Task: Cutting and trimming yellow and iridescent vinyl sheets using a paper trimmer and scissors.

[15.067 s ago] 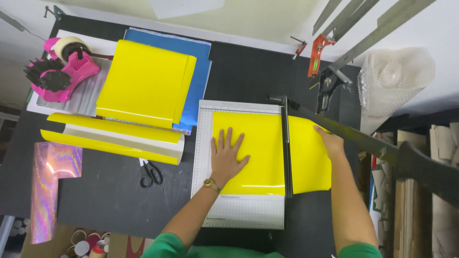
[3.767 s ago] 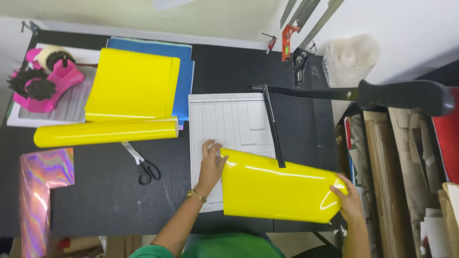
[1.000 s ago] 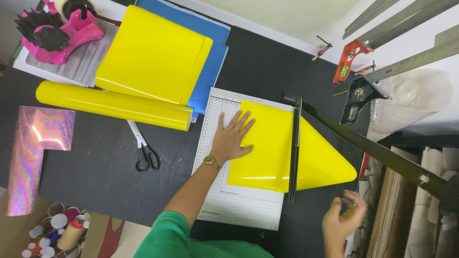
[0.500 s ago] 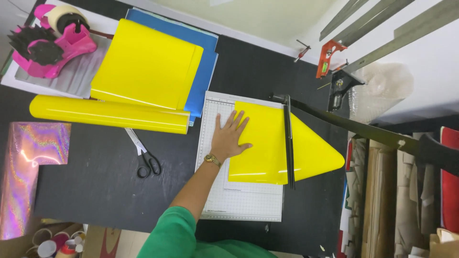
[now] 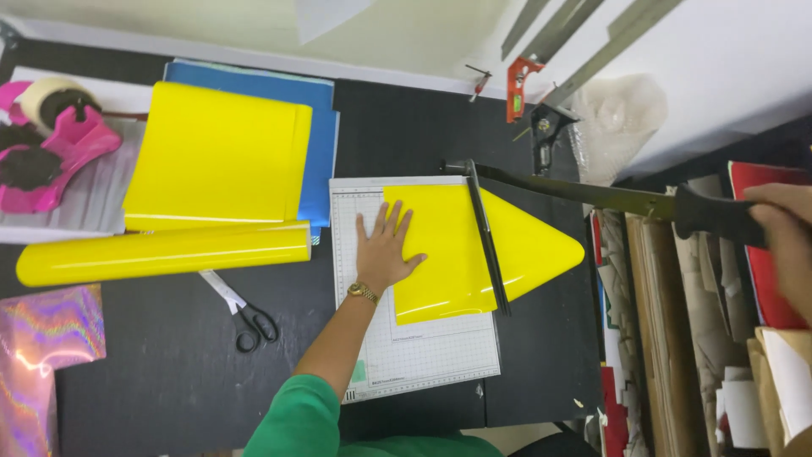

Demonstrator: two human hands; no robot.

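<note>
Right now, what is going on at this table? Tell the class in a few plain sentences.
A person is working at a paper cutter on a black table. The left hand lies flat on a yellow sheet, holding it on the cutter's board. The right hand grips the handle of the raised blade arm. The sheet's curled end sticks out past the cutting edge. Scissors and a yellow roll lie to the left.
</note>
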